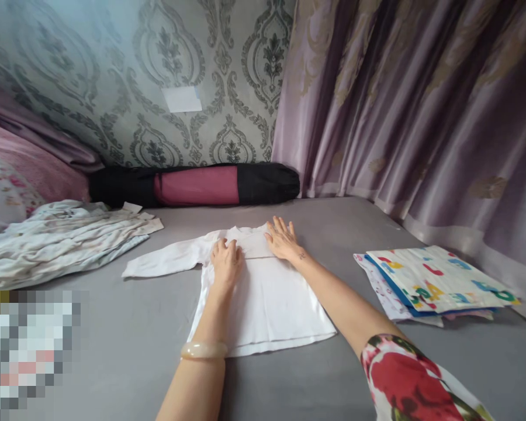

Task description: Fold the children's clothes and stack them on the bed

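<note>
A small white long-sleeved shirt point(267, 304) lies spread on the grey bed sheet, its hem toward me. One sleeve point(166, 257) stretches out to the left. The other sleeve appears folded across the chest. My left hand point(227, 263) rests on the upper left of the shirt near the shoulder, fingers bent and slightly apart. On the opposite shoulder, my right hand point(283, 240) lies flat with its fingers spread, pressing the cloth. Neither hand appears to grip the fabric, though the undersides of the fingers are hidden.
Folded cloths point(438, 278), the top one printed with colourful letters, are stacked at right. A loose heap of pale clothes point(65, 240) lies at left. A long black and maroon bag point(197, 186) sits against the wall. Purple curtains point(368, 105) hang along the right side.
</note>
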The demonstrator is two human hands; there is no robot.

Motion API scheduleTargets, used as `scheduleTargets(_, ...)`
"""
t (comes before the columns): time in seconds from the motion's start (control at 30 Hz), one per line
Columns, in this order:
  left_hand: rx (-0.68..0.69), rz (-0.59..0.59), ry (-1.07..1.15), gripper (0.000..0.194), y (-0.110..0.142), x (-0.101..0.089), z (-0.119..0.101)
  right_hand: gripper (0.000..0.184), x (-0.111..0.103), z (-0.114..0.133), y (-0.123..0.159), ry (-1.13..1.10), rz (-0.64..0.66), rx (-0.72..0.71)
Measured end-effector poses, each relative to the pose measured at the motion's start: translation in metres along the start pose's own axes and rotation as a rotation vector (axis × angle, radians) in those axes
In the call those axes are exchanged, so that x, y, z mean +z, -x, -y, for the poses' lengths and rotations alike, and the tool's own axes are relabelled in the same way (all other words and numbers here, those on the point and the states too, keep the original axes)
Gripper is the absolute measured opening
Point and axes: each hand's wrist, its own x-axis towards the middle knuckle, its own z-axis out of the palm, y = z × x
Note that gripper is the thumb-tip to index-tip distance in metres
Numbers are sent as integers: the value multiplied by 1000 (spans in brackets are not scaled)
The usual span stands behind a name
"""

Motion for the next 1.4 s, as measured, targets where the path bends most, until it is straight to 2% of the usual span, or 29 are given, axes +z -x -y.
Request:
scheduleTargets(0.17, 1, 103, -48, 30, 3, -9, -3, 60, 15, 1, -3, -40, 61, -3)
scheduleTargets(0.3, -14, 139, -17, 29, 1, -12, -3, 60, 18, -2, -4, -29, 89, 5)
scheduleTargets(0.37, -51, 159, 80, 30, -2, -15, 0, 61, 16, -2, -6, -24, 107, 12)
scheduleTargets(0.5, -178, 195, 412, 36, -14, -28, 8, 60, 5, 5, -8, -17, 157, 56)
scheduleTargets(0.57, -220, 160, 559, 36, -18, -38, 12, 58, 0, 18, -8, 2, 115, 59)
scheduleTargets(0.67, -292, 21, 743, 32, -20, -57, 18, 58, 0, 48, -4, -55, 54, -39)
scheduleTargets(0.83, -422, -191, 1000, 31, -18, -77, 38, 59, 17, 88, 7, -188, 118, -189)
scheduleTargets(0.97, -584, -278, 1141, 34, -17, -78, 59, 57, 27, 92, 12, -157, 87, -184)
scheduleTargets(1.1, -729, -352, 1275, 30, -16, -76, 68, 57, 26, 90, 11, -142, 85, -186)
scheduleTargets(1.27, -789, -359, 1354, 25, -16, -74, 69, 57, 11, 97, -1, -151, 207, -174)
scheduleTargets(1.4, -795, -379, 1342, 26, -17, -67, 73, 57, 9, 112, -18, -152, 124, -235)
